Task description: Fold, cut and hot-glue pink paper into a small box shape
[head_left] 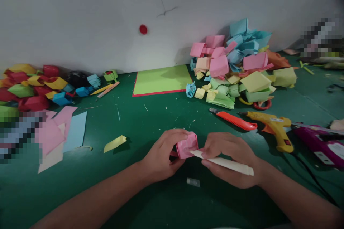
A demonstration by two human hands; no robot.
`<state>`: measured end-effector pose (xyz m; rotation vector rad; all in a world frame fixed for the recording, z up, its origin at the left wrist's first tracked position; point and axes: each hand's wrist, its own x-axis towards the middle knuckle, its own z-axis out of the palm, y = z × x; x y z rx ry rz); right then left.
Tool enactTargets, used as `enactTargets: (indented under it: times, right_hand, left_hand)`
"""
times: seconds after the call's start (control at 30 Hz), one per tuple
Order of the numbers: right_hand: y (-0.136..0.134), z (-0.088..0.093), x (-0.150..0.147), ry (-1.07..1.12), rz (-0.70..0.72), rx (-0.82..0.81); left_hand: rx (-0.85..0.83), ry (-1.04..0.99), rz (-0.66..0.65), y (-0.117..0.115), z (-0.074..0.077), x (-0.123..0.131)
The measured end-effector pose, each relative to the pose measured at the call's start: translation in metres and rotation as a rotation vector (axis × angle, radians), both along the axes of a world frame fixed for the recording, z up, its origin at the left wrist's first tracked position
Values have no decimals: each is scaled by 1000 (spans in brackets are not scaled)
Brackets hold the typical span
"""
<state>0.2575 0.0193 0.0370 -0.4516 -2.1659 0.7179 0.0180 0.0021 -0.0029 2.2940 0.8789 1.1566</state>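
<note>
A small pink folded-paper box (186,146) is in my left hand (163,155), whose fingers close around its left side and top. My right hand (232,157) grips a white pen-like tube (228,164), perhaps a glue pen. The tube's narrow tip meets the right part of the box's front face. Beneath the box, on the green table (150,200), lies a small clear cap (193,182).
Folded colored-paper pieces (219,66) heap at back right, others (37,86) at left. A red cutter (236,120), yellow glue gun (276,125) and purple power strip (319,145) lie right. Pink sheets (51,134) lie left; a green sheet (161,80) lies by the wall.
</note>
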Motion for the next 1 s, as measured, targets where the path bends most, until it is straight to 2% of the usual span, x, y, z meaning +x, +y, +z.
enactTargets:
  times: [0.37, 0.5, 0.67, 0.8, 1.0]
  right_hand:
    - [6, -2, 3, -33, -45, -1]
    - [8, -3, 2, -28, -21, -12]
    - [9, 6, 6, 46, -10, -94]
    - [10, 11, 8, 88, -24, -93]
    - [9, 2, 2, 78, -20, -69]
  left_hand:
    - [-31, -28, 7, 1, -4, -1]
    - [-37, -17, 7, 1, -5, -1]
    - [-47, -18, 7, 1, -4, 0]
    - [-12, -18, 6, 0, -2, 0]
    - [17, -23, -30, 2, -2, 0]
